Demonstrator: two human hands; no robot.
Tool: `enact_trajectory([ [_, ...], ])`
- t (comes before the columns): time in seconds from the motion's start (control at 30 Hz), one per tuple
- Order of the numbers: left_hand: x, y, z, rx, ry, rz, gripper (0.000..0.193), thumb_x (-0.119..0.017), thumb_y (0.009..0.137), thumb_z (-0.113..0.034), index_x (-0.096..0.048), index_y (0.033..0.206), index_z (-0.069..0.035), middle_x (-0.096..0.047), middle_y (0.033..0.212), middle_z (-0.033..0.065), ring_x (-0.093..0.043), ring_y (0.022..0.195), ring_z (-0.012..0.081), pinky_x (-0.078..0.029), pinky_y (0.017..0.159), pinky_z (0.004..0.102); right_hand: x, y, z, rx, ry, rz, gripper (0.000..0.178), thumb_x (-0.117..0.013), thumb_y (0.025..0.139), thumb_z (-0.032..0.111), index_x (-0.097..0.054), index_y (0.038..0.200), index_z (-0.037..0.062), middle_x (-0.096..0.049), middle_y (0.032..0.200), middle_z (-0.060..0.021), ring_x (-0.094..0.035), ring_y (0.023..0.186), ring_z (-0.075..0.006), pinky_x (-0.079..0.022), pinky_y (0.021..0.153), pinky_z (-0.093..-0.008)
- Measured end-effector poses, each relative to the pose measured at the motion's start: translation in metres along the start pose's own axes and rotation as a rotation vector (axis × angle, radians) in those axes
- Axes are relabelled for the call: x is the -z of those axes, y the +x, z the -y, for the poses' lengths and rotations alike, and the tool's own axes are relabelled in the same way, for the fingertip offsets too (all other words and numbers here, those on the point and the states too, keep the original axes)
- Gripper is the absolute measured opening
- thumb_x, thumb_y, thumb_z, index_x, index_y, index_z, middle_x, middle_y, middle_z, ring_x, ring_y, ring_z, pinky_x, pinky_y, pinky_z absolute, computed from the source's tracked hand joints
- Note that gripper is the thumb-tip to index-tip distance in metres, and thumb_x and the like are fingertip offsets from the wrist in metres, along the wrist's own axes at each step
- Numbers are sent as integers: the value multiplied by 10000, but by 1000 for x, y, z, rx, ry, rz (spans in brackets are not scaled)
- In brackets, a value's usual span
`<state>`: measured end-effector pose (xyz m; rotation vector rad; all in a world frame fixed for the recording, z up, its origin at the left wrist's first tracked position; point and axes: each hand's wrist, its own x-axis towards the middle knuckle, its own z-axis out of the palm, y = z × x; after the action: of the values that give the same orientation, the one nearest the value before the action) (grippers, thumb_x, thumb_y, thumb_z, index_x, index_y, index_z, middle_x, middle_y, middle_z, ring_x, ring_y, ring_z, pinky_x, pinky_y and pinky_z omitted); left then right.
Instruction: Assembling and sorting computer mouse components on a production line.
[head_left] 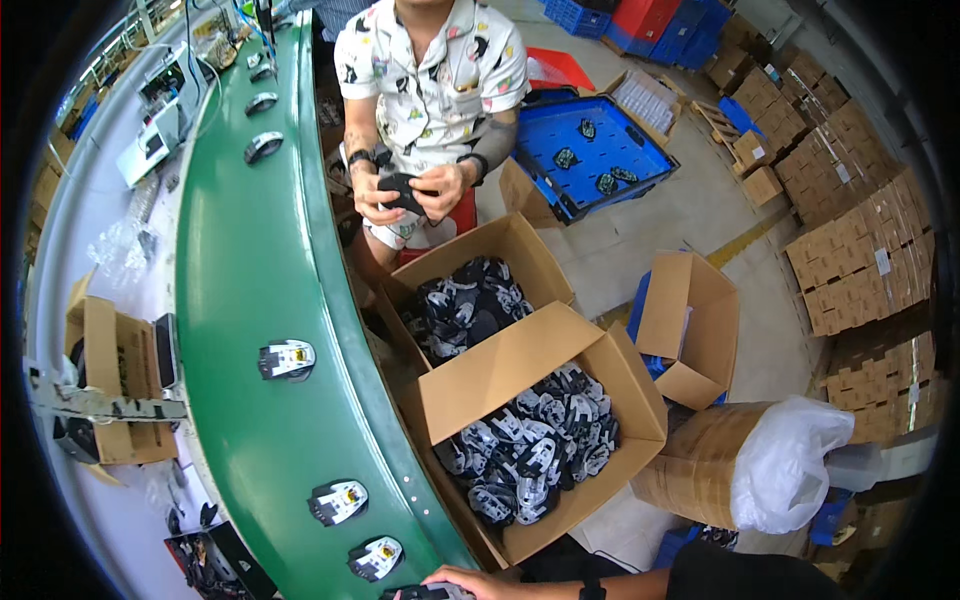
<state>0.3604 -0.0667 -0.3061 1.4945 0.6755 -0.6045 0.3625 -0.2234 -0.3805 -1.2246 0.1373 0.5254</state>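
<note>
At the lower edge, my right hand [480, 583] reaches in from the right, a dark band on its wrist. Its fingers are closed on a computer mouse part [432, 593] at the green belt's edge, partly cut off by the picture's border. My left hand is not in view. Close by on the conveyor belt [250, 460] lies an open mouse shell [376, 558], white and black with a yellow spot. Two similar shells, a nearer one [338, 502] and a farther one [287, 359], lie up the belt. Beside my hand stands a cardboard box [575, 515] full of such shells.
A co-worker [430, 90] sits ahead, both hands on a black part [402, 192]. Another carton [545, 262] of mouse parts stands between us. A blue tray [610, 135], a small carton [715, 330], a plastic-topped round container [690, 465] and stacked boxes [850, 270] occupy the right.
</note>
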Motion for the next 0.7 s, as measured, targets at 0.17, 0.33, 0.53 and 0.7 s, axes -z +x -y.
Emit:
enact_trajectory([
  [0.17,12,38,15,-12,107,175,545,-639,935,-260,-448,1366,14,-594,1172,96,-602,922,167,-520,761,283,20,16,-4,43,35,35,531,-765,817,248,-533,1232,13,-547,1113,-143,-542,1052,-287,-428,912,-383],
  [0.33,13,62,38,18,82,238,690,-693,890,-267,-358,1432,-4,-588,1173,111,-599,954,186,-524,778,290,40,25,-6,49,34,26,554,-763,811,210,-505,1251,-6,-527,1143,-144,-528,1086,-261,-418,933,-372],
  [0.53,-2,69,16,-70,72,172,667,-691,885,-290,-391,1401,8,-599,1138,106,-599,923,183,-520,759,288,40,36,3,56,85,13,574,-743,821,183,-480,1290,-17,-506,1204,-135,-520,1150,-244,-410,984,-358],
  [0.7,6,63,0,-117,157,153,552,-678,901,-334,-483,1290,6,-628,1072,87,-605,875,169,-506,737,271,19,31,20,-47,172,-10,564,-695,860,168,-462,1343,-8,-515,1217,-130,-552,1123,-242,-454,943,-355],
])
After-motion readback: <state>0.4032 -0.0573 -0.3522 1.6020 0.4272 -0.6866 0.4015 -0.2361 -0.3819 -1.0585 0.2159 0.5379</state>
